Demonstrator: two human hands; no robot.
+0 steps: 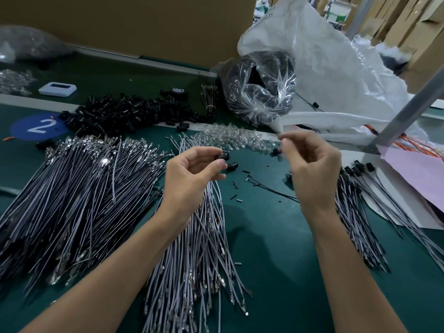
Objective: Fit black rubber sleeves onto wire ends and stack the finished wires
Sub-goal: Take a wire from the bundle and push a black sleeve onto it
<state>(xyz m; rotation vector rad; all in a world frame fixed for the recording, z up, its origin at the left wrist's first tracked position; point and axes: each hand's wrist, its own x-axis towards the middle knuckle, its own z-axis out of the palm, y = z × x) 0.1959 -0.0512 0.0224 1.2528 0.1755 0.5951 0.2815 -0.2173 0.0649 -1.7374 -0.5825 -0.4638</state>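
Tabletop (pixel 276 248): green mat, carries all below.
Mid wire bundle (pixel 192 260): grey wires w/ metal terminals, fanned out, nearest the camera; L forearm crosses over it.
Big wire pile (pixel 72 193): L of mid bundle, far larger, same grey wires, terminals bunched at far end.
Finished stack (pixel 355 212): R side, grey wires w/ black sleeves on their far ends; R hand hides part of it.
L hand (pixel 189 174): raised over far end of mid bundle; grip = thumb + fingertips pinching a black rubber sleeve (pixel 222 156).
R hand (pixel 312 167): raised, level w/ L hand, apart from it; grip = fingers curled, thumb + forefinger tips pressed together; too blurred to tell if anything's between.
Loose sleeve (pixel 233 165): on tabletop just beyond L thumb, untouched.
Black scraps (pixel 249 179): small bits scattered btwn the hands.
Clear parts heap (pixel 230 138): transparent pieces, beyond both hands.
Black sleeve heap (pixel 129 114): large, far L of centre, beyond big wire pile.
Blue sticker (pixel 38 127): round, marked "2", L of sleeve heap.
Tied wire bundle (pixel 210 99): small, btwn sleeve heap & clear bag.
Tape roll (pixel 179 92): black, at far edge of sleeve heap.
White device (pixel 57 88): flat, rectangular, far L.
Clear bag (pixel 259 92): crinkled, full of black parts.
White sack (pixel 336 68): big, R of clear bag.
Cardboard wall (pixel 144 25): brown, at the back.
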